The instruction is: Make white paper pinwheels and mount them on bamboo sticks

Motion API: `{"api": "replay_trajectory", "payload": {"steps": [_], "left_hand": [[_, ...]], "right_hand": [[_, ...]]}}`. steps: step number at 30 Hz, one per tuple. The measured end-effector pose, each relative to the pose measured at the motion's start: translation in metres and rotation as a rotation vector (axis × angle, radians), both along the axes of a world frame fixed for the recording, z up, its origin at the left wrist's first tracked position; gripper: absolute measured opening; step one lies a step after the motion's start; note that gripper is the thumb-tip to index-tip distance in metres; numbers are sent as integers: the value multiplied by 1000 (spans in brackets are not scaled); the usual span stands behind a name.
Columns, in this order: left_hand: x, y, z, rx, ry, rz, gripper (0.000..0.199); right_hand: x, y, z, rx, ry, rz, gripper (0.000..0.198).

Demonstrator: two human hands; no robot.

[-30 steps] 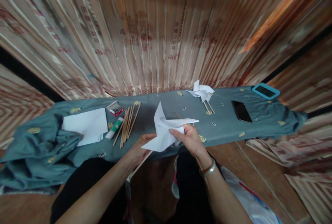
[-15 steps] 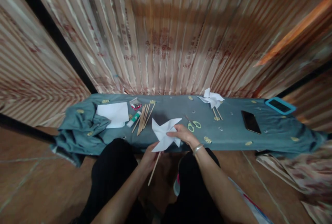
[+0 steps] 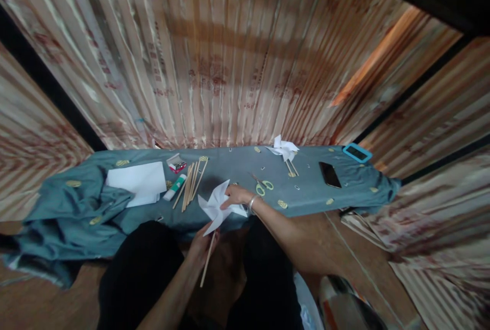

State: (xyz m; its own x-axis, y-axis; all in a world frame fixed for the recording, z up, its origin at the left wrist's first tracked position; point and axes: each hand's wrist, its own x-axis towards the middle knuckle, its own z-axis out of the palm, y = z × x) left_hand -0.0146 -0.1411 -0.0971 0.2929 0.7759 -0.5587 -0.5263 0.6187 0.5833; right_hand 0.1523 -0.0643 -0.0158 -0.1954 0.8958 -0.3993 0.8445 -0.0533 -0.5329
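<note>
A white paper pinwheel (image 3: 214,206) on a thin wooden stick (image 3: 207,264) is held over the front edge of the bench, above my lap. My left hand (image 3: 202,244) is closed around the stick just beneath the paper blades. From the right, my right hand (image 3: 238,196) grips the pinwheel near its middle, fingertips on the paper; its thumb side is partly hidden. Yellow-green scissors (image 3: 264,187) lie just beyond my right hand. Several loose wooden sticks (image 3: 188,187) and a green-and-white glue stick (image 3: 175,187) lie to the left of the pinwheel.
White paper sheets (image 3: 137,181) and a small red-and-white box (image 3: 176,163) lie at the left on the blue-green cloth (image 3: 233,167). More white pinwheels (image 3: 283,148) rest at the back. A dark phone (image 3: 329,174) and a blue-framed device (image 3: 357,153) lie at the right.
My view has swung to the right, so the bench things appear further left. The pinwheel stays in both hands, its blades now tilted more steeply.
</note>
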Motion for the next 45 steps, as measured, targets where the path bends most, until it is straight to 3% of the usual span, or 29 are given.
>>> {"api": "replay_trajectory", "payload": {"steps": [4,12,18,24,30,36,45], "left_hand": [[4,-2,7,-138,23,60,33],[9,-9,20,-228,-23,128,30],[0,-25,27,-279,-14,33,17],[-8,-38,25,-90,14,-101,2],[0,-30,17,10,50,-61,10],[11,-26,11,51,56,-29,15],[18,-26,8,51,53,2,39]], "right_hand": [[-2,-1,0,4,-87,23,24],[1,-3,-6,-2,-86,62,21],[3,-1,-15,-9,-70,77,22],[2,1,-11,-33,-69,78,21],[3,11,-2,-50,-78,121,15],[1,26,5,-83,-139,185,22],[0,41,8,-149,-200,228,30]]}}
